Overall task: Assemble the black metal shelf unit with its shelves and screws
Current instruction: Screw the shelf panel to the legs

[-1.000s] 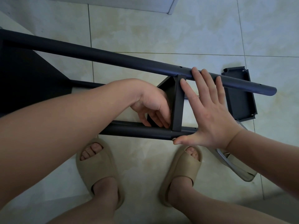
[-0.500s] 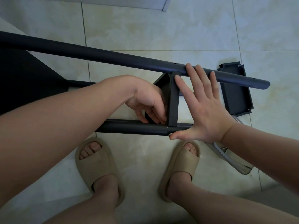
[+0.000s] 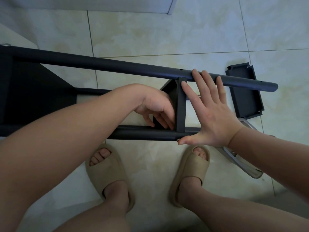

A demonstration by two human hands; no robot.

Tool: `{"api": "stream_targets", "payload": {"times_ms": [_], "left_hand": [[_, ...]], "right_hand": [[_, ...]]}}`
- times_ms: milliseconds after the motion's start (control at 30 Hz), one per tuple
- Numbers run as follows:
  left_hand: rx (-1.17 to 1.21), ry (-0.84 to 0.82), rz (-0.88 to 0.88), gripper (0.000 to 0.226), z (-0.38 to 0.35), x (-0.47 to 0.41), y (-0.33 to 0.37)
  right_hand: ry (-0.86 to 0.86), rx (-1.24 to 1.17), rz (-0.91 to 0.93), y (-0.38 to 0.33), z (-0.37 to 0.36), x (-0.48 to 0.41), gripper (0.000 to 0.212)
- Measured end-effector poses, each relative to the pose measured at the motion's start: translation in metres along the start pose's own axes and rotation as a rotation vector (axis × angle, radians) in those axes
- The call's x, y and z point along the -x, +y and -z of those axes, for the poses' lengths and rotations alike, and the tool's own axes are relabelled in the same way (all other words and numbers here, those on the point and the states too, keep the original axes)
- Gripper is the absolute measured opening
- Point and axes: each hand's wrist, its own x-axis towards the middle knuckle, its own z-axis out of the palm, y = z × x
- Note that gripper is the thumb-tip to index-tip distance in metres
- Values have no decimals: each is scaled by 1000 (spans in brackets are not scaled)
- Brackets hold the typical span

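Fingers (image 3: 199,84) of the right hand (image 3: 212,114) are spreading wide and straight, lying flat against the narrow rim of a small shelf (image 3: 181,104) and reaching onto the upper pole (image 3: 117,65); its thumb is stretching sideways along the lower pole (image 3: 143,133); fingers (image 3: 163,122) of the left hand (image 3: 155,106) are bending downward, their tips resting on that shelf's dark face just above the lower pole, and whether they are pinching anything is impossible to tell; the black metal shelf unit (image 3: 33,91) is lying on its side on the tiled floor (image 3: 167,36), just beyond the person's feet, the small shelf standing on edge between the two round matte tubes; a loose shelf (image 3: 245,94), a shallow rectangular tray with a raised lip and notched corners, is lying on the floor partly behind the upper pole's end; a clear glossy package (image 3: 242,163) is showing beneath the right forearm, its contents being too blurred to make out; beige foam sandals (image 3: 107,168) are covering both feet; pale marbled tiles are shining softly
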Motion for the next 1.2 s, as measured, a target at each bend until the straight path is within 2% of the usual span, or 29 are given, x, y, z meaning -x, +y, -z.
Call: {"api": "stream_targets", "payload": {"times_ms": [133, 333, 567, 767, 967, 1200], "left_hand": [[-30, 19, -34, 9, -2, -1, -1], [-30, 28, -66, 18, -1, 3, 1], [-60, 24, -51, 4, -4, 0, -3], [-10, 8, -58, 12, -1, 3, -3], [-28, 19, -35, 6, -2, -2, -4], [-1, -10, -52, 11, 0, 1, -2]], "right_hand": [[1, 2, 0, 0, 0, 0, 136], [0, -7, 0, 1, -1, 0, 136], [13, -20, 7, 0, -1, 2, 135], [14, -22, 8, 0, -1, 1, 135], [10, -21, 8, 1, -1, 0, 135], [16, -21, 7, 1, -1, 0, 134]]}}
